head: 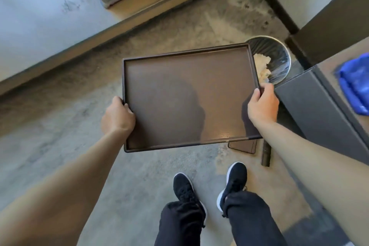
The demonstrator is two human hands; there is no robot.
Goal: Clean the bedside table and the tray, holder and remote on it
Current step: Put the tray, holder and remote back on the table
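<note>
While both hands hold it off the floor, the tray (179, 95) sits face up in front of the person, roughly level, its inside bare and glossy with a shadow across the middle. Left hand (117, 117) is closed over the left short rim near the near corner, thumb on top and fingers hidden beneath; right hand (262, 105) is closed over the right short rim about midway, fingertips curled over the edge. Long axis runs left to right across the view, slightly rotated so the right end lies farther away; the far right corner reaches over the rim of the bin (279, 56), which holds pale crumpled waste in a clear liner. Judged step: emptying or carrying the tray by the bin before wiping. To do it well, tip the far right corner down over the bin opening, not the long side, so loose bits funnel to one point; keep both grips firm on the short rims, since the glossy surface looks slick. Bedside table (311, 97) stands just right of the tray, a blue cloth (355, 83) lying on its top, within reach for the wipe. Holder and remote cannot be identified with certainty.
</note>
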